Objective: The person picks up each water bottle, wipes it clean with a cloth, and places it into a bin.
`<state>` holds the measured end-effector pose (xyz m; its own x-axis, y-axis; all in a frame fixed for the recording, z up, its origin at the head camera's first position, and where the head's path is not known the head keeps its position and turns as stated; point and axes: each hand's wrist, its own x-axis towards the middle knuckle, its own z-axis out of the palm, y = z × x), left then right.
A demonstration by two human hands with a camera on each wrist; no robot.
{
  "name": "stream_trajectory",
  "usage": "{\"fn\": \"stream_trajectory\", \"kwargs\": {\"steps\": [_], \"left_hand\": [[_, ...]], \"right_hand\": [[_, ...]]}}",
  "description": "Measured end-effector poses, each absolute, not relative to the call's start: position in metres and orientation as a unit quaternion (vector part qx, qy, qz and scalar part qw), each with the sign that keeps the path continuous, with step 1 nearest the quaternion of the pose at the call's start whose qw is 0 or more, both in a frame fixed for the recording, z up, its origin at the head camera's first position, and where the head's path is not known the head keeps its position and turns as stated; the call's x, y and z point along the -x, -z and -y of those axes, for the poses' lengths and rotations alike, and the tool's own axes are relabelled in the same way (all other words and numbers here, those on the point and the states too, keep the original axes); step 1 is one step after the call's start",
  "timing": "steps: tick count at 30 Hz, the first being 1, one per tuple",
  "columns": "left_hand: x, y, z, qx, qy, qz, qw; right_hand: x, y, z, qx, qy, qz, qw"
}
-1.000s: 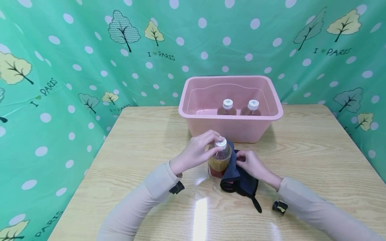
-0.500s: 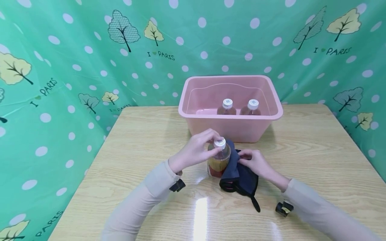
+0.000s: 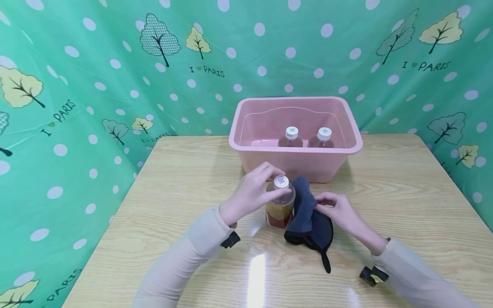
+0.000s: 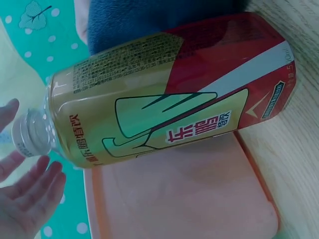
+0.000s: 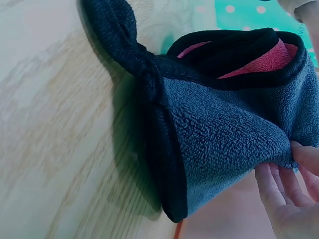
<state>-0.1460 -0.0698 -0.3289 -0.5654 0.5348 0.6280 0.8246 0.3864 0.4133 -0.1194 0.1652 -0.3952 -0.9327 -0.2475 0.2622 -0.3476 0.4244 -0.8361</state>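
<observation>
A drink bottle [image 3: 280, 209] with a white cap and a gold and red label stands upright on the table. My left hand [image 3: 256, 188] holds it at the cap, fingertips on either side; in the left wrist view the cap [image 4: 31, 133] shows between thumb and fingers. Against the bottle's right side leans a folded dark blue towel [image 3: 304, 209] with black edging and a black hanging loop. My right hand [image 3: 339, 209] pinches a fold of it. In the right wrist view, pink lining [image 5: 264, 60] shows inside the towel's [image 5: 214, 124] folds.
Just behind the bottle and towel stands a pink plastic bin [image 3: 289, 160]. Inside it are two more bottles with white caps, a left one [image 3: 291, 139] and a right one [image 3: 324, 139]. A green printed curtain [image 3: 173, 85] hangs behind the wooden table [image 3: 185, 171].
My right hand has moved a little right, drawing the towel's fold away from the bottle. The left hand stays at the cap, and its fingers now leave more of the cap's top showing.
</observation>
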Motion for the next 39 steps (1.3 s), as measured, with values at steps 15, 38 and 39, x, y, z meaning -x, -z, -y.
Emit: {"fn": "stream_trajectory", "kwargs": {"steps": [15,38,39], "left_hand": [[0.146,0.332,0.071,0.417,0.377,0.799,0.215],[0.147,0.332,0.081,0.467,0.363,0.791,0.155],[0.146,0.332,0.081,0.47,0.358,0.791,0.158]], "right_hand": [[0.111,0.387,-0.173,-0.132,-0.498,0.856,0.046],[0.11,0.385,-0.171,-0.135,-0.507,0.85,0.044],[0.11,0.385,-0.171,-0.138,-0.511,0.847,0.044]]}}
